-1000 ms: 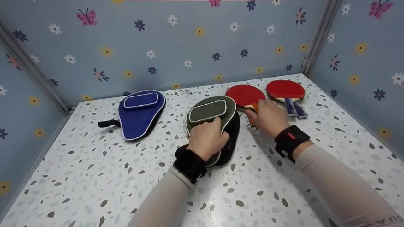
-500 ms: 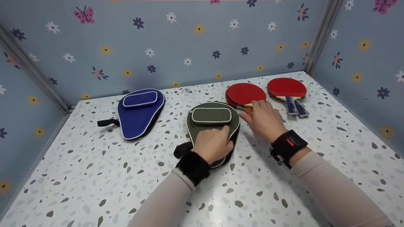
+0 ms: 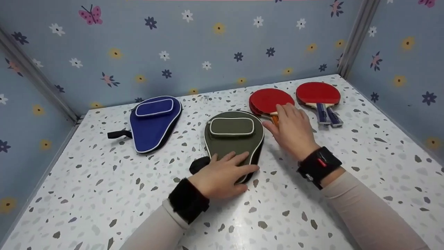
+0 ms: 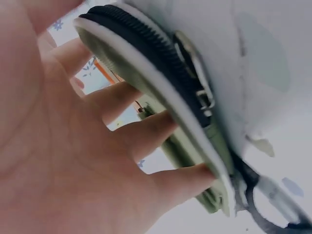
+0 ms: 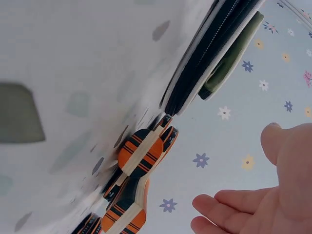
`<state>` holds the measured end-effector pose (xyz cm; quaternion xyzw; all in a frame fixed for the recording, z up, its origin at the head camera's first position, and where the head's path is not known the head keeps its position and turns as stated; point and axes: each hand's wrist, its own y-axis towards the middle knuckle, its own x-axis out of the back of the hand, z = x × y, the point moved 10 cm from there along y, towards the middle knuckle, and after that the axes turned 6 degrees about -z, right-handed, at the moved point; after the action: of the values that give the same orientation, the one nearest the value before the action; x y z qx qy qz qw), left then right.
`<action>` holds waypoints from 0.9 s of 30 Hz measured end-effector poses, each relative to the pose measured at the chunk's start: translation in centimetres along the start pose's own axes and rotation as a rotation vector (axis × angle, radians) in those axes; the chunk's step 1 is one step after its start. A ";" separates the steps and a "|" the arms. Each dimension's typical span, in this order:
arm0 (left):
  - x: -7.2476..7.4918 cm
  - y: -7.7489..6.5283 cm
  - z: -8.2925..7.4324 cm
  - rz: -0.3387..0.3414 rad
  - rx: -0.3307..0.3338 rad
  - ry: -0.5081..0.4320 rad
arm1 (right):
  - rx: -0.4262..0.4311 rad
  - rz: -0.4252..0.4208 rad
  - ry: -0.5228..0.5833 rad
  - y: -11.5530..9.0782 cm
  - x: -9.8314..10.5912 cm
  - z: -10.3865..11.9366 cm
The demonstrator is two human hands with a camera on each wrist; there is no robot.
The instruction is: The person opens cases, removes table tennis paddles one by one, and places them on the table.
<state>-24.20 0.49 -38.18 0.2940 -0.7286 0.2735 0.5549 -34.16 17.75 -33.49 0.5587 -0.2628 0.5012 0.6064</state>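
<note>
An olive green ping-pong paddle case (image 3: 231,144) with white piping lies flat in mid-table. My left hand (image 3: 223,175) touches its narrow lower end with spread fingers. In the left wrist view, the fingertips meet the top of the case beside its zipper (image 4: 146,56). To the right, my right hand (image 3: 294,130) hovers with extended fingers over stacked red paddles (image 3: 269,99), partly hiding their handles. The right wrist view shows orange-and-black striped handles (image 5: 140,153) apart from that hand, with nothing held.
A blue paddle case (image 3: 151,126) with a black strap (image 3: 119,134) lies at the left. Two more red paddles (image 3: 318,93) with blue handles rest at the back right. Flower-patterned panels (image 3: 194,45) border the table (image 3: 114,194) behind and at both sides.
My left hand has gone from gripping the green case to lying on it with spread fingers, lower down. The case has settled flat. My right hand has let go of the orange-handled paddles.
</note>
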 end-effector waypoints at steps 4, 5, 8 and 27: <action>0.3 0.4 -0.3 -0.040 0.034 0.053 | 0.001 0.014 -0.001 0.0 -0.1 0.1; 0.3 0.5 -0.3 -0.048 0.045 0.064 | -0.003 0.018 0.000 0.0 -0.1 0.1; 0.5 1.2 0.1 -0.072 0.074 0.095 | -0.011 0.029 0.001 0.0 -0.2 0.1; 1.6 7.0 7.0 -0.086 0.252 0.039 | -0.002 0.036 -0.004 0.0 -0.5 0.4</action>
<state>-34.19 0.00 -38.78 0.3871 -0.6643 0.3446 0.5387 -34.25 17.17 -33.81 0.5544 -0.2745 0.5106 0.5971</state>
